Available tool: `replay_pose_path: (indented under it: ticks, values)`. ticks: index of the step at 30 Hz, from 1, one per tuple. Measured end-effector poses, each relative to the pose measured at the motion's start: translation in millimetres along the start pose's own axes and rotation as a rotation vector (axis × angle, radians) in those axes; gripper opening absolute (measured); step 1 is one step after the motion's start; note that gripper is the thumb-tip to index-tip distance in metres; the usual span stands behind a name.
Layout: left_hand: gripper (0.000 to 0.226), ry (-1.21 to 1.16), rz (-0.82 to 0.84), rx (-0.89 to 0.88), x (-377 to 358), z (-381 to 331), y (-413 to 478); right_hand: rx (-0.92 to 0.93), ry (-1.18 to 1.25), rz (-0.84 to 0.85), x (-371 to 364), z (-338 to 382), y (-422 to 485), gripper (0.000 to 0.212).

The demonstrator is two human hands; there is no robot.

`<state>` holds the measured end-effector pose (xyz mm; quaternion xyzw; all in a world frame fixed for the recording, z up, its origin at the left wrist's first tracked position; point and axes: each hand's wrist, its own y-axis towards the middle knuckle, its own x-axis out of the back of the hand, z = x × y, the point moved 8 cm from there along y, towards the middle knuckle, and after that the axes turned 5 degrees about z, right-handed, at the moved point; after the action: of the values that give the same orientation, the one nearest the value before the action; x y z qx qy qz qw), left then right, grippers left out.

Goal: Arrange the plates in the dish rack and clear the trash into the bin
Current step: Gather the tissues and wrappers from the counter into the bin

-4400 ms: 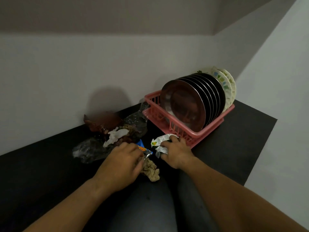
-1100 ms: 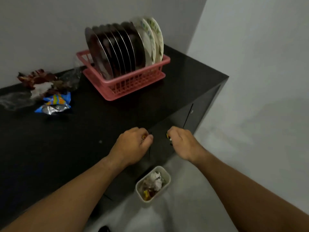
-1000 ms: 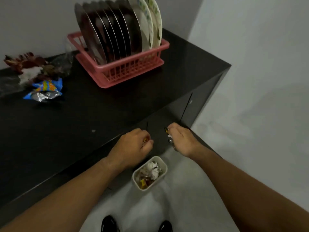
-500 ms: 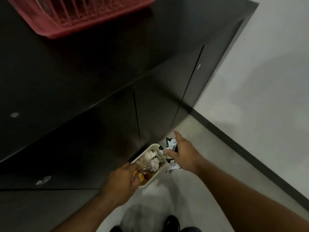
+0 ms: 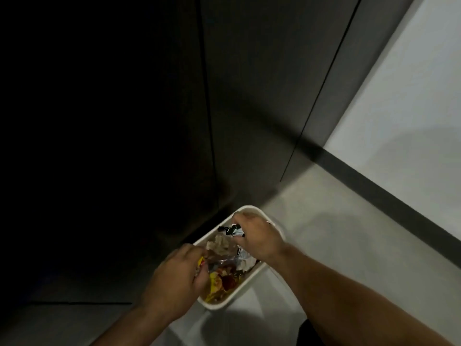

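bin [image 5: 249,209]: white, rectangular with rounded corners, standing on the pale floor [image 5: 349,240] just beside the foot of a dark cabinet [image 5: 249,96]; holds crumpled trash [image 5: 224,278], namely white paper, clear film, yellow and red wrappers. left hand [image 5: 174,283]: over the near left edge of the bin, fingers curled, pinching a yellow wrapper [image 5: 200,262] of which only a corner shows. right hand [image 5: 258,239]: over the far end of the bin, fingers curled round a crumpled black-and-silver wrapper [image 5: 230,229], its ends sticking out of the fist above the trash. wall [image 5: 411,96]: pale, at right, with a dark skirting strip [image 5: 386,196] along its base.
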<state>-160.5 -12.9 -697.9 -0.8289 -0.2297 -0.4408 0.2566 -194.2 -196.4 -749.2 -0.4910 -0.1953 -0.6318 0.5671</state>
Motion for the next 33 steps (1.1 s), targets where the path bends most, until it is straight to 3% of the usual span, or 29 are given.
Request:
replay_pose_path:
  ticks: [6, 15, 19, 23, 29, 33]
  values:
    - [0.029, -0.018, -0.035, 0.053, -28.6, 7.2, 12.4, 0.161, -0.356, -0.039, -19.9, 21.7, 11.5, 0.040]
    - [0.041, 0.080, 0.029, 0.100, -47.8, -6.8, 35.5, -0.004, -0.094, -0.032, -10.0, -4.9, 16.6, 0.040]
    - [0.057, 0.143, 0.149, 0.142, -78.2, -4.7, 52.2, -0.006, 0.046, 0.130, -19.3, -15.7, 20.5, 0.030]
    - [0.068, 0.166, 0.189, 0.204, -91.6, 7.1, 59.6, 0.125, -0.113, 0.422, -30.2, -12.8, 12.2, 0.020]
    - [0.065, 0.257, 0.249, 0.212, -109.0, 14.7, 62.1, 0.124, -0.471, 0.218, -19.9, -16.8, 29.9, 0.031]
    - [0.073, 0.254, 0.291, 0.186, -112.6, 14.8, 61.0, -0.019, -0.372, 0.158, -42.1, -17.7, 32.7, 0.022]
